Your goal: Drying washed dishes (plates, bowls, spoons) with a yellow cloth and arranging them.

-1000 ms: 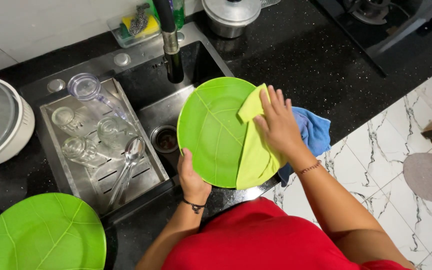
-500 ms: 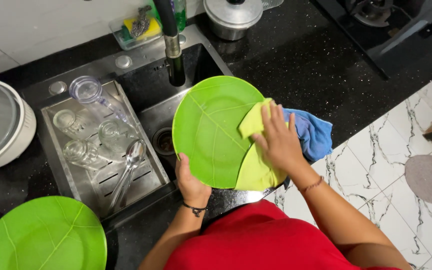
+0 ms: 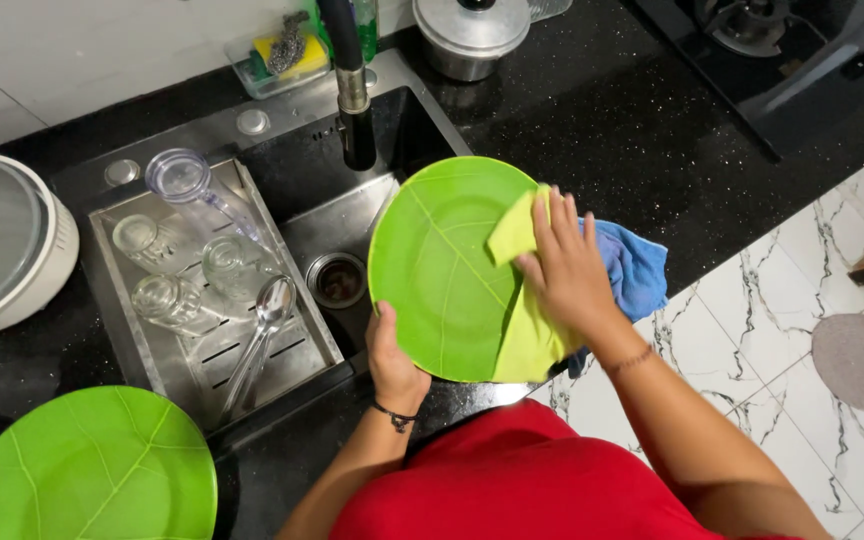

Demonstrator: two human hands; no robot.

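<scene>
**Green plate held over the sink**

Black speckled stone bench (image 3: 592,110) surrounds a steel sink (image 3: 392,200). Above it, the round green leaf-patterned plate (image 3: 442,270) tilts so its face meets the yellow-green cloth (image 3: 522,330). The left hand (image 3: 392,355) grips the plate's lower rim; the right hand (image 3: 562,270) presses the cloth flat.

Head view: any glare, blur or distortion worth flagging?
Head view: sharp overall, evenly lit; soft glare on the plate and glasses; right hand and cloth unblurred; left hand crisp; slight wide-angle bend at the edges; black counter shows speckle, not noise.
</scene>
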